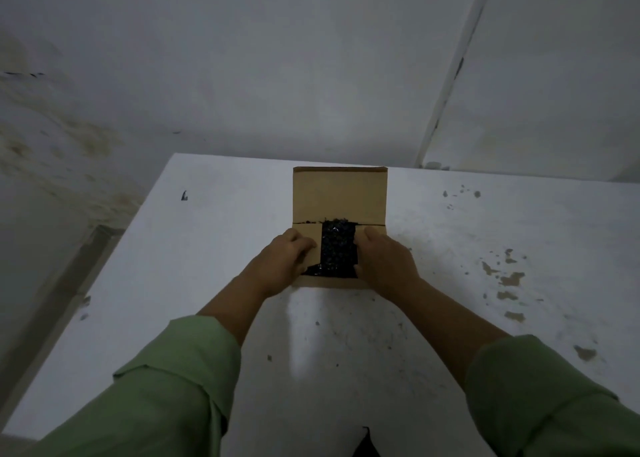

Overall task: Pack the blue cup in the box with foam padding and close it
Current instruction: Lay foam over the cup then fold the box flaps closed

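The cardboard box [339,197] stands on the white table [214,249]. The left hand [284,262] and right hand [385,261] rest on its two side flaps, fingers relaxed, with black foam padding [337,249] showing between (blue cup not visible).

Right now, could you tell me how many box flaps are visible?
3: the far flap stands up at the back; the left flap lies under the left hand; the right flap under the right hand. A near flap may be hidden.
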